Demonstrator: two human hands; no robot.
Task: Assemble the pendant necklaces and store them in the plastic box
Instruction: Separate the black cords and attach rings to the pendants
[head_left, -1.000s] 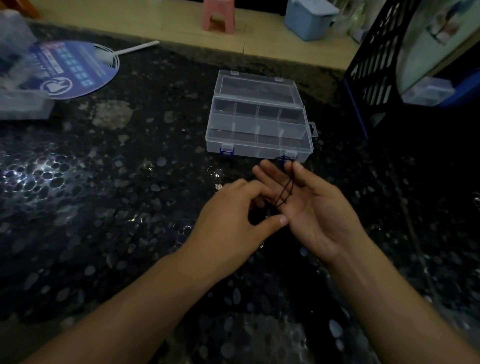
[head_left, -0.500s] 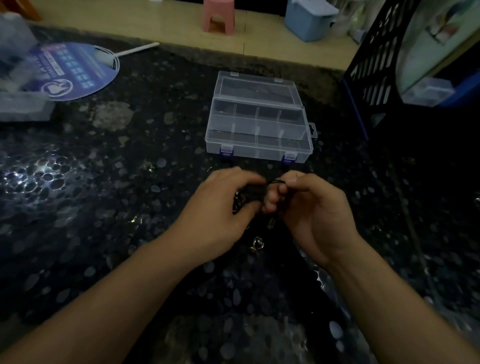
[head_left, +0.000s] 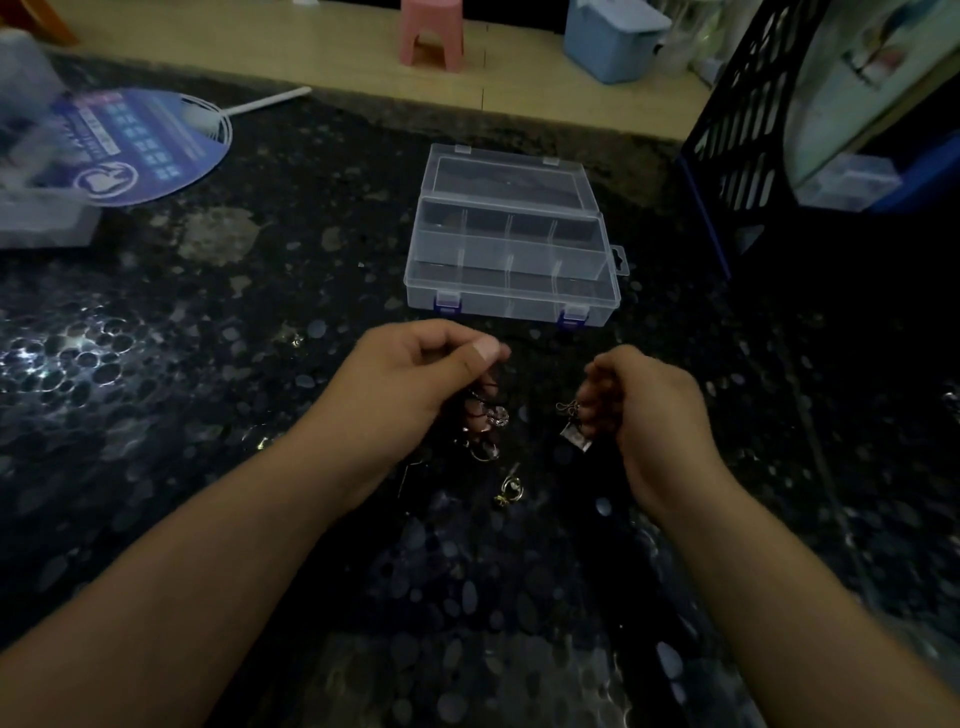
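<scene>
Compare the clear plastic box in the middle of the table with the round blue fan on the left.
The plastic box is clear and rectangular; the fan is blue, printed and round. The plastic box has walls, dividers and an open lid; the fan lies flat with a white handle. The plastic box sits just beyond the hands; the fan lies far left. Both rest on the dark speckled table, untouched.

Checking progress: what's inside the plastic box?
The box stands open; its clear compartments show only the dark table, no necklaces. The far row is partly obscured by glare and dividers.
</scene>
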